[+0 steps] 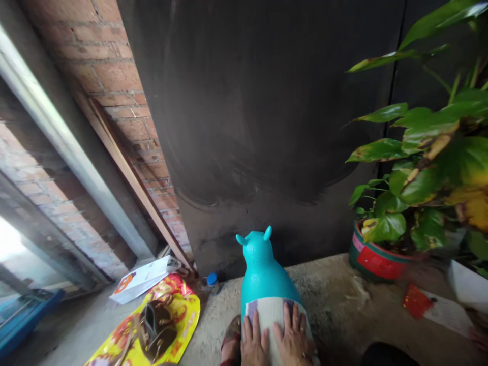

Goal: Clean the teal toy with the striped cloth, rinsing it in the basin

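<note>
A turquoise animal-shaped toy (267, 279) with two ears stands before me, its head toward the dark panel. Over its back lies a whitish cloth (268, 307) with purple patches. My left hand (254, 340) rests flat on the cloth, fingers stretched forward and slightly apart. Beside it, my right hand (293, 335) presses on the cloth too, fingers extended, with what looks like a ring on one finger. The lower edge of the view cuts off both wrists. A foot in a brown shoe (232, 333) shows left of the toy.
A dark panel (259, 112) leans across the front. On the right stands a leafy plant in a red and green pot (381, 262). To the left lie a yellow bag (186, 320) with a brown handbag (156, 325) on it, a white paper bag (143, 277) and a blue-capped bottle (212, 279).
</note>
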Demonstrator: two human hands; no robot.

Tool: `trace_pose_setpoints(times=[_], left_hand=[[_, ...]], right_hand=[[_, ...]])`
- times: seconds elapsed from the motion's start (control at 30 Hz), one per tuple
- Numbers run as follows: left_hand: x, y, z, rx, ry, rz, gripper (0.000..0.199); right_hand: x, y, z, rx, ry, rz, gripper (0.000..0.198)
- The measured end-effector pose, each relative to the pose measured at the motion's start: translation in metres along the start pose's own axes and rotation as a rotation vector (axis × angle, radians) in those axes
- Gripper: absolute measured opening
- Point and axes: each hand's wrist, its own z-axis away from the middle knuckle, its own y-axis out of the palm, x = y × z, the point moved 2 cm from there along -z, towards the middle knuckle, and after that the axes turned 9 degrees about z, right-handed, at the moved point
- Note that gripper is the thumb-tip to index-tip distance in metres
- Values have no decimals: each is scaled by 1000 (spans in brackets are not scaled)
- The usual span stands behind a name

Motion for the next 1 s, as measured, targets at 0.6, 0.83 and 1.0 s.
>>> trace_pose_setpoints(times=[0.6, 0.83, 1.0], left_hand=[[-10, -4, 58, 77, -137, 278, 62], [2, 6, 1, 155, -306, 367, 60], [14, 1, -66, 199, -265, 474, 65]], right_hand=[[-39, 11, 31, -11, -356, 69, 58], [3, 18, -13, -157, -369, 219, 55], [52, 3, -53, -174, -399, 253, 53]])
